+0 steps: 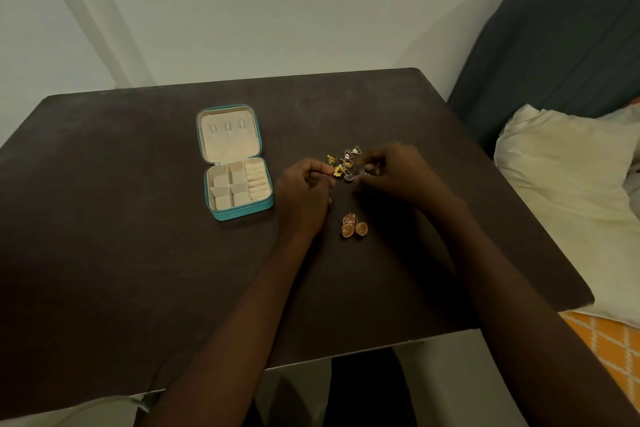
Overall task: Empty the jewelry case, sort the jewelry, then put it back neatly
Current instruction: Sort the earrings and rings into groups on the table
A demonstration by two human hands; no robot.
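Note:
The teal jewelry case (239,210) lies open on the dark table (121,218), its cream compartments bare. A small heap of gold jewelry (341,163) sits to its right, with triangular pieces on top. My left hand (303,196) pinches a small gold piece at the heap's left edge. My right hand (398,172) has its fingertips closed on a small item at the heap's right edge; what it is I cannot make out. A pair of round gold earrings (353,226) lies apart, nearer to me, between my wrists.
A pale wall runs behind the table. To the right stands a bed with a dark headboard (561,38), a cream pillow (568,191) and an orange patterned sheet (609,350). The table's near edge (346,355) is close to my body.

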